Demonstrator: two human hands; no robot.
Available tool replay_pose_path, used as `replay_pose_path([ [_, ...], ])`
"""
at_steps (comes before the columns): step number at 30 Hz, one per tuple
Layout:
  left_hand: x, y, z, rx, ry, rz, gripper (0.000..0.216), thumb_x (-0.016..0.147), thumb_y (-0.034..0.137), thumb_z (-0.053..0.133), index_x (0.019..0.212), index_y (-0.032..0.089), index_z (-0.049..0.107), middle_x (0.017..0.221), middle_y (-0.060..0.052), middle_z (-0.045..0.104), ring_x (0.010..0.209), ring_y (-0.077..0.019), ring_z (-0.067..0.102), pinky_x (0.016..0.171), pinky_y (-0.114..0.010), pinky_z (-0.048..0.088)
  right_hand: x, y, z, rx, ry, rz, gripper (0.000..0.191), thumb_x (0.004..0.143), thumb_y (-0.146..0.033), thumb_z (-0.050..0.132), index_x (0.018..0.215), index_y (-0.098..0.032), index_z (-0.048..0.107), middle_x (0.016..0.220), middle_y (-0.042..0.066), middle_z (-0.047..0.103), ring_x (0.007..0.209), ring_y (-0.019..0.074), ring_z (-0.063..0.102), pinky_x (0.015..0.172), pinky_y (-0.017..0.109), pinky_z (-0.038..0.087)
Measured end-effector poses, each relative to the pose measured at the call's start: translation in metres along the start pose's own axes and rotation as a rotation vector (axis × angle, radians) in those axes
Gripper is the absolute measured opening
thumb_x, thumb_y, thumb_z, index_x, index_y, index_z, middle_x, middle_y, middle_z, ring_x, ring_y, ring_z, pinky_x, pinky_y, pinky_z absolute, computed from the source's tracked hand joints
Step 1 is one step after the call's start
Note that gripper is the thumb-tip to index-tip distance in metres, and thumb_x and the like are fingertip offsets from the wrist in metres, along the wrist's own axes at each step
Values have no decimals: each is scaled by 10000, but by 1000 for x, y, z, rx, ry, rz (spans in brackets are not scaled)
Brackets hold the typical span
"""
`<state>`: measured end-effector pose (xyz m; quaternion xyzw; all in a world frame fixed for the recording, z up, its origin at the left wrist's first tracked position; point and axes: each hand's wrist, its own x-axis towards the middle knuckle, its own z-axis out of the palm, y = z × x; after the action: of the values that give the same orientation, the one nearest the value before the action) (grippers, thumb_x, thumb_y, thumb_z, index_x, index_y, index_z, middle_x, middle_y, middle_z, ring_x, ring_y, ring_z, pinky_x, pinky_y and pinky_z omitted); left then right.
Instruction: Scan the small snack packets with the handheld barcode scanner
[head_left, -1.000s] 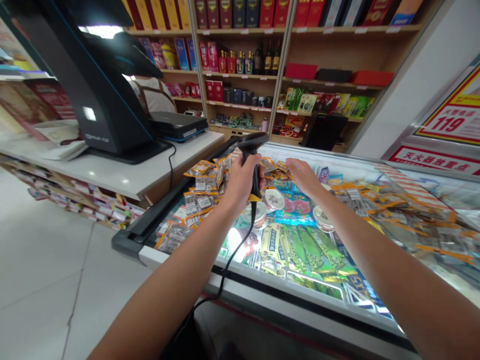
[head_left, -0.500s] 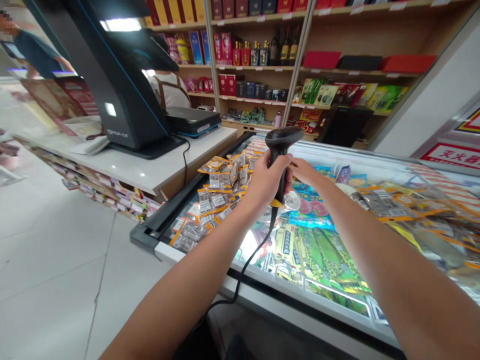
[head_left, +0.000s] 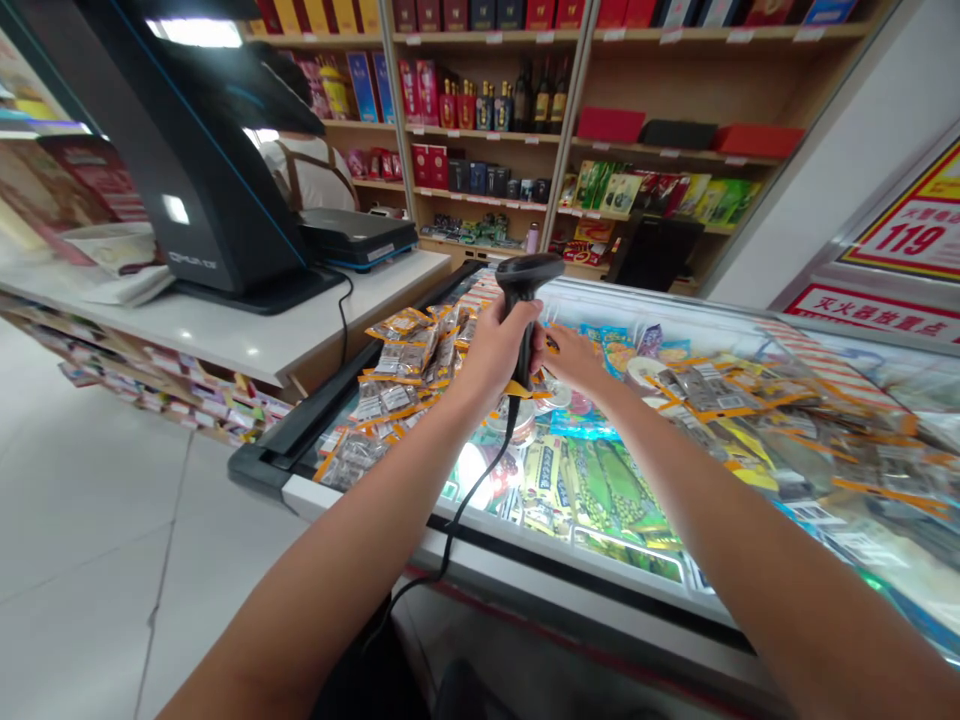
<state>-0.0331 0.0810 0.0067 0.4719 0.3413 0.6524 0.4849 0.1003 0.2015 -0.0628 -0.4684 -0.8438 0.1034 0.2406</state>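
Note:
My left hand (head_left: 499, 345) is closed round the handle of a black corded barcode scanner (head_left: 525, 275), held upright over a glass-topped freezer chest (head_left: 540, 575). Its cable (head_left: 457, 510) hangs down toward me. My right hand (head_left: 574, 358) reaches right beside the scanner's handle, over orange-edged snack packets (head_left: 405, 350) that lie on the glass; its fingers are partly hidden behind the scanner. Whether it grips anything does not show.
A white counter (head_left: 247, 345) at the left carries a black checkout terminal (head_left: 202, 190) and a flat black device (head_left: 356, 235). A person in a white top stands behind it. Wooden shelves (head_left: 555, 110) of boxes and bottles line the back wall. More packets (head_left: 750, 400) cover the freezer's right side.
My right hand has drawn in from the packets to the scanner's handle. My left hand has kept its hold on the scanner. The view swung right, then back left.

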Motion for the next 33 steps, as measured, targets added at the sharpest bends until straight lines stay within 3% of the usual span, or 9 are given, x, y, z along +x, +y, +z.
replay_pose_path([
  [5,0,0,0,4,1,-8,194,842,354,566,863,232,417,563,90,504,372,-62,459,399,-223,326,-8,12,-8,159,98,78,617,987,-594,457,1448,-197,557,1418,137,622,1276,316,593,1072,464,443],
  [10,-3,4,4,1,20,-3,191,831,335,565,870,231,409,561,91,496,375,-58,443,393,-218,310,-19,47,-26,244,142,88,444,945,-400,559,1311,-165,643,1153,124,744,999,269,712,915,425,550],
  [14,-5,5,6,24,26,-7,202,820,341,576,865,230,413,565,90,489,376,-57,441,391,-213,302,-35,65,-36,201,122,67,473,911,-453,621,1290,-172,651,1113,121,740,908,267,710,843,435,572],
  [18,-4,4,6,50,14,-18,231,806,362,590,844,232,403,575,84,505,385,-60,457,403,-210,328,-51,57,-39,-69,96,-34,567,888,-631,623,1262,-212,700,1249,145,688,1177,356,619,1030,535,471],
  [21,-4,4,6,84,10,-22,232,805,358,590,845,234,398,573,85,507,390,-63,461,401,-205,330,-58,42,-39,-253,45,-83,696,812,-678,691,1328,-210,675,1262,161,675,1217,407,577,1054,579,429],
  [25,-5,3,7,99,-19,-9,224,802,345,591,862,235,405,566,85,515,388,-70,466,398,-210,326,-62,29,-44,-174,45,-39,487,946,-553,554,1232,-191,712,1172,134,722,1125,336,643,982,470,492],
  [29,-7,-1,9,100,-76,-14,222,813,351,608,879,234,430,571,79,521,388,-78,472,397,-222,324,-68,34,-65,-84,190,22,485,1035,-470,372,1169,-170,729,1085,133,751,1067,320,681,956,436,496],
  [33,-11,-7,12,174,-188,-7,187,837,332,610,865,227,457,570,63,530,387,-74,464,406,-226,332,-83,52,-94,187,441,198,509,995,-578,437,1032,-169,738,859,100,747,900,301,724,826,411,561],
])
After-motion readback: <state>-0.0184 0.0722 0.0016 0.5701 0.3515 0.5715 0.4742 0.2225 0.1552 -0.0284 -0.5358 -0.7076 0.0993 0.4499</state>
